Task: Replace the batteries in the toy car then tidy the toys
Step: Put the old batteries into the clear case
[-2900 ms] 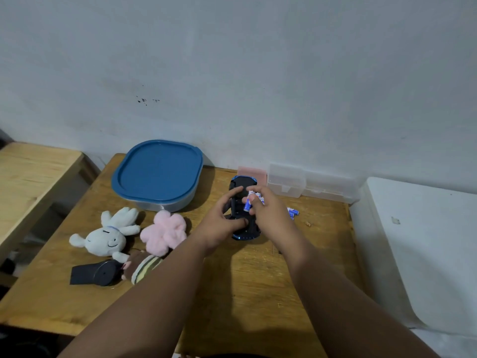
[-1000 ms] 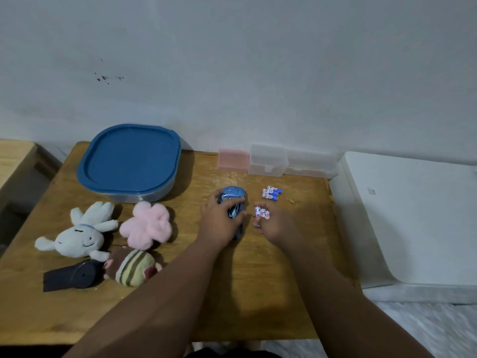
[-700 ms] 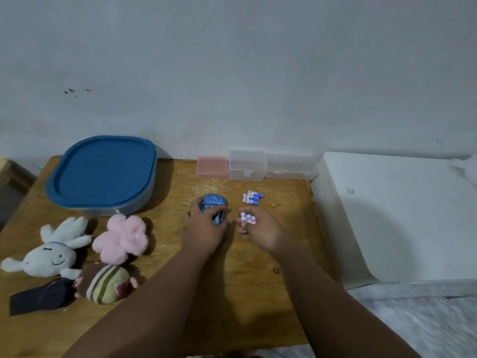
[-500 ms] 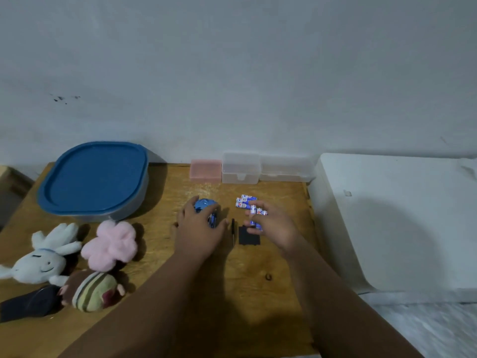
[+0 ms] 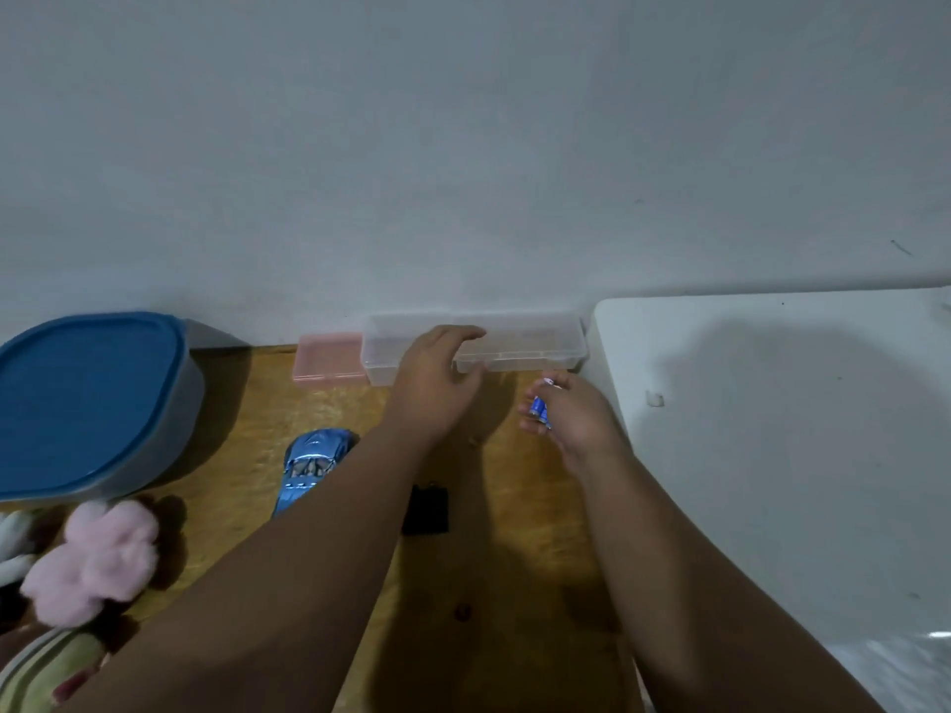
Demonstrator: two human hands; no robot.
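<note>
Batteries [image 5: 539, 408] pinched in the right hand [image 5: 576, 416], blue and white, held just off the table [image 5: 334, 403] and near the clear box [image 5: 520, 342]. Exact count hidden by the curled fingers. Left hand [image 5: 437, 383] spread loosely over the front of the same clear box, thumb under its front lip, fingers on the lid; touching, not yet clamped on anything. Toy car [image 5: 309, 465] lying on the table nearer the body than the clear box, partly covered by the left forearm, shiny blue top showing. Small black cover [image 5: 426, 509] flat on the wood just beside the car, apart from it, probably the battery hatch.

Pink box [image 5: 329, 360] touching the clear box's left end, against the wall. Big blue-lidded tub [image 5: 87, 398] well left of the clear box. Pink plush [image 5: 92, 558] and striped plush [image 5: 46, 666] nearer the body from the tub, at the frame's edge.

Step in hand, at a guess: stowing removed cells, or fetching fresh ones, at the clear box. Next move calls for lifting the lid with the left hand while keeping the box from sliding, then releasing or swapping the batteries without dropping them. Hatch not yet back on the car.
</note>
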